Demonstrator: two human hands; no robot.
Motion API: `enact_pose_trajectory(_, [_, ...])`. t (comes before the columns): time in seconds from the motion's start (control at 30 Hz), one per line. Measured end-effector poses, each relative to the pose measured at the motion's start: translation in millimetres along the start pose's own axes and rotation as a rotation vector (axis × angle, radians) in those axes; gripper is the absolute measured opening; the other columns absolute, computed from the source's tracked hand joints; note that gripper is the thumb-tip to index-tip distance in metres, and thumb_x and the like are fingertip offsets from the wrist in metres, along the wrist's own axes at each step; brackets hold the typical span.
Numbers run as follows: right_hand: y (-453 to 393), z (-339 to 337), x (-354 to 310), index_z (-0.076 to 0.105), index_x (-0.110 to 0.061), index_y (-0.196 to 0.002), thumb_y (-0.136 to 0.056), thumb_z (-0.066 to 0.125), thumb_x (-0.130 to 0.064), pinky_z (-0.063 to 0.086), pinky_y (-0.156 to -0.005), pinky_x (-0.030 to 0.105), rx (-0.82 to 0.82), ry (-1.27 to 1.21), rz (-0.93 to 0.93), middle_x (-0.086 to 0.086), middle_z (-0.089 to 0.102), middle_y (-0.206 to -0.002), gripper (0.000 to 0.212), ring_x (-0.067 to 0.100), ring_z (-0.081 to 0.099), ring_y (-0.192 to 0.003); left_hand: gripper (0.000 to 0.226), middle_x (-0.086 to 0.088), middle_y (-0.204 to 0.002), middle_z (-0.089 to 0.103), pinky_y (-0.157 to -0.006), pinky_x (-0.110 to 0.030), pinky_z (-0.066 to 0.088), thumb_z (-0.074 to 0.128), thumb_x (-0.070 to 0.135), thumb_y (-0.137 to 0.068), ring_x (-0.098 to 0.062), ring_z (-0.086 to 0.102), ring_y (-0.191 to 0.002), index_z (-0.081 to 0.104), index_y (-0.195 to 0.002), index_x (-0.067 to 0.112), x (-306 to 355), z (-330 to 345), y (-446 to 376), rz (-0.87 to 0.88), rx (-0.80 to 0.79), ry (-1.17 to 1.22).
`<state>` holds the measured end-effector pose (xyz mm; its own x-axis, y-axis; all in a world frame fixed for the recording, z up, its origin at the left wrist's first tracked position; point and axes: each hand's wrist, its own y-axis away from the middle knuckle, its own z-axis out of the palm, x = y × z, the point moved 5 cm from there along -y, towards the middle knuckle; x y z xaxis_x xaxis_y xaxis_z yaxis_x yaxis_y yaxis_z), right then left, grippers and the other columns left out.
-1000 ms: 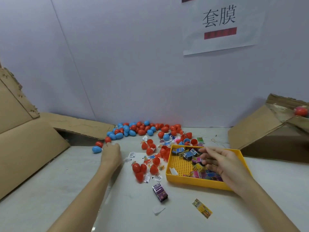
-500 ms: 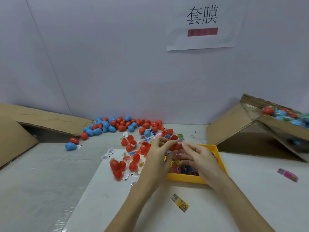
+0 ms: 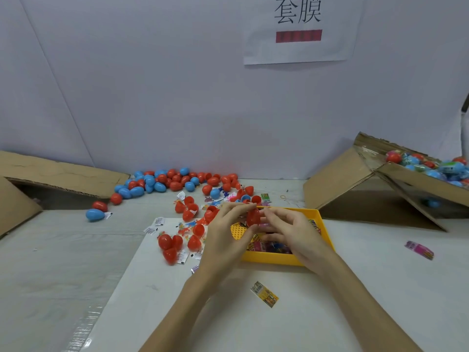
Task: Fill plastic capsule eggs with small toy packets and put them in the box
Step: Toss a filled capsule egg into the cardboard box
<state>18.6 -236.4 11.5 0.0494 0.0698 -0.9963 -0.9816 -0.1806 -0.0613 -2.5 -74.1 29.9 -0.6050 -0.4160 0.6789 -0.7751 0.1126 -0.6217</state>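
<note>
Two hands hold a red egg over the yellow tray

A little yellow packet [image 3: 264, 297] lies close by on the tabletop [image 3: 330, 313]. Just past it, the left hand [image 3: 225, 235] and right hand [image 3: 291, 232] meet above the yellow tray [image 3: 327, 232] of toy packets [image 3: 269, 246]; the fingers [image 3: 239, 208] of both curl round one red egg [image 3: 253, 217]. Red egg halves [image 3: 170, 246] sit to the left. Farther back is a heap of red and blue eggs [image 3: 162, 182], and far right a cardboard box [image 3: 418, 184] holds filled eggs [image 3: 431, 165]
</note>
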Motion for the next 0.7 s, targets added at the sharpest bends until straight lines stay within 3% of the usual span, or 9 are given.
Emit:
enact_pose_trajectory(0.1, [2.2, -3.1, -1.3, 0.080, -0.030, -0.103, -0.084, 0.074, -0.049, 0.059, -0.074, 0.024, 0.044, 0.103, -0.058, -0.002, 0.079, -0.095, 0.028, 0.009, 0.072, -0.087, 0.054, 0.008, -0.129, 0.060, -0.099, -0.026, 0.054, 0.076, 0.002, -0.087, -0.007, 0.059, -0.120, 0.062, -0.136, 0.019, 3.6, 3.7, 1.2, 0.030, -0.069, -0.022])
enact_pose_trajectory(0.2, [3.1, -3.8, -1.3, 0.080, -0.030, -0.108, -0.092, 0.072, -0.035, 0.062, -0.081, 0.028, 0.013, 0.131, -0.088, -0.005, 0.079, -0.104, 0.018, 0.011, 0.074, -0.099, 0.053, 0.009, -0.134, 0.054, -0.100, -0.017, 0.049, 0.078, 0.016, -0.089, -0.006, 0.055, -0.125, 0.059, -0.139, 0.022, 3.6, 5.3, 1.1, -0.014, -0.030, -0.005])
enact_pose_trajectory(0.3, [2.9, -4.7, -2.9, 0.078, -0.029, -0.114, -0.096, 0.069, -0.026, 0.061, -0.083, 0.026, 0.005, 0.148, -0.105, -0.010, 0.078, -0.110, 0.021, 0.010, 0.073, -0.105, 0.040, 0.008, -0.126, 0.060, -0.092, -0.019, 0.055, 0.074, 0.029, -0.093, -0.003, 0.063, -0.111, 0.065, -0.132, 0.021, -1.3, 0.2, 0.0, -0.099, 0.027, 0.027])
enact_pose_trajectory(0.43, [1.3, -5.7, -1.7, 0.077, -0.023, -0.118, -0.098, 0.068, -0.020, 0.062, -0.086, 0.030, 0.020, 0.127, -0.100, -0.005, 0.078, -0.112, 0.022, 0.014, 0.073, -0.105, 0.027, 0.006, -0.111, 0.070, -0.084, -0.029, 0.060, 0.076, 0.020, -0.092, -0.005, 0.069, -0.097, 0.072, -0.118, 0.014, -3.9, -2.6, -0.1, -0.086, 0.015, 0.001])
enact_pose_trajectory(0.6, [0.4, -6.1, 0.6, 0.076, -0.019, -0.112, -0.097, 0.069, -0.023, 0.060, -0.077, 0.025, 0.046, 0.125, -0.076, 0.003, 0.079, -0.097, 0.017, 0.017, 0.075, -0.093, 0.031, 0.006, -0.117, 0.063, -0.090, -0.022, 0.056, 0.076, 0.005, -0.089, -0.010, 0.065, -0.110, 0.068, -0.118, 0.016, -0.5, -0.5, -2.0, -0.014, -0.009, 0.005])
enact_pose_trajectory(0.7, [0.9, -6.5, -0.9, 0.076, -0.024, -0.114, -0.095, 0.073, -0.021, 0.061, -0.082, 0.026, 0.036, 0.181, -0.123, -0.003, 0.079, -0.104, 0.019, 0.012, 0.074, -0.101, 0.039, 0.012, -0.123, 0.062, -0.089, -0.019, 0.056, 0.073, 0.024, -0.094, -0.004, 0.064, -0.111, 0.060, -0.131, 0.023, -4.9, 1.4, -1.9, -0.153, -0.043, 0.089])
